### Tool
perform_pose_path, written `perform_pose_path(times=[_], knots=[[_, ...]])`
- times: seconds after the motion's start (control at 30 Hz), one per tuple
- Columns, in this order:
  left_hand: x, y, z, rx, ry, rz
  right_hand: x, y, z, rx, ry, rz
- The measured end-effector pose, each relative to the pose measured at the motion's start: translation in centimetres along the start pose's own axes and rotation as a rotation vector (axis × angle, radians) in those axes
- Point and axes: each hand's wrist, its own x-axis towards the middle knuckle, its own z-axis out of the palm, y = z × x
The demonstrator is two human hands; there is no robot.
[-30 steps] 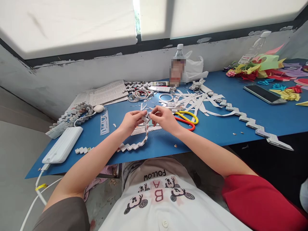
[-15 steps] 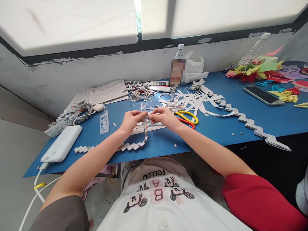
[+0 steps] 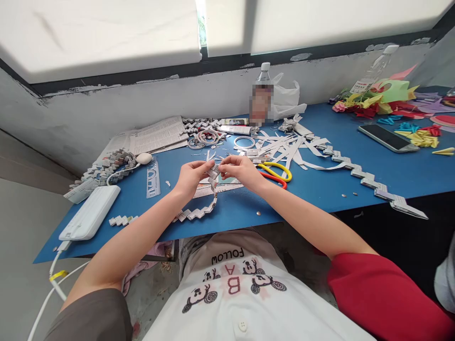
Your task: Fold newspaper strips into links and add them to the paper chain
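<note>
A zigzag chain of folded newspaper strips (image 3: 196, 214) curves over the table and rises to my fingers. My left hand (image 3: 192, 179) pinches its upper end between thumb and forefinger. Close by on the right, my right hand (image 3: 243, 171) has its fingertips closed at the same end of the chain; any small piece between them is hidden. The chain passes behind my left forearm, and its other end (image 3: 122, 220) shows on the far side. Scissors with yellow and red handles (image 3: 277, 171) lie just beyond my right hand, partly covered by it.
Loose paper strips (image 3: 289, 150) spread behind the scissors. Another folded chain (image 3: 366, 175) runs off the front right edge. A clear ruler (image 3: 153, 177), white power bank (image 3: 90, 213) and folded newspapers (image 3: 159, 135) lie left. A phone (image 3: 387, 137) and bottle (image 3: 262, 99) stand farther back.
The chain's upper end has turned a little in my fingers, and more of it shows between the hands. The whole view has shifted slightly.
</note>
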Motion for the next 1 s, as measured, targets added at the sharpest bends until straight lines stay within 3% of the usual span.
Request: perform_pose_path(times=[0.37,0.6,1.0], knots=[[-0.1,-0.6,0.0,0.055,-0.039,-0.072,0.7,0.1,-0.5,-0.180,-0.021,0.034],[0.0,-0.3,-0.1,-0.006,-0.026,-0.041,0.6,0.7,0.0,-0.073,0.000,-0.043],[0.2,-0.7,-0.2,0.052,-0.040,-0.064,0.3,1.0,0.3,-0.328,0.105,-0.146]])
